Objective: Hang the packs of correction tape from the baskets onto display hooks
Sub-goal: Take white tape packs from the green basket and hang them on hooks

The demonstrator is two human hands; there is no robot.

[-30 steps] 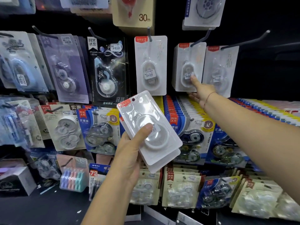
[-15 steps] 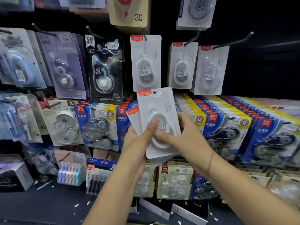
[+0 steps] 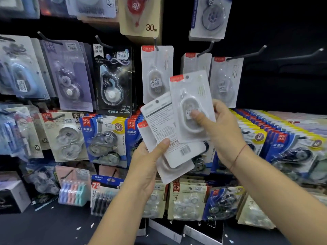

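One pack (image 3: 192, 92) is now lifting off the stack (image 3: 162, 124): we are pinching it in our right hand (image 3: 224, 135), gripping the rest in our left hand (image 3: 145, 167), readying it for a hook (image 3: 247, 53).

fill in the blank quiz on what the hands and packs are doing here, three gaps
The right hand pinches one white blister pack of correction tape whose top corner label is coloured ____.
The left hand grips a fanned stack of white packs; the top one faces the camera with its printed ____ side.
The tan cardboard pack hanging top centre reads ____.
Missing words: red; back; 30m
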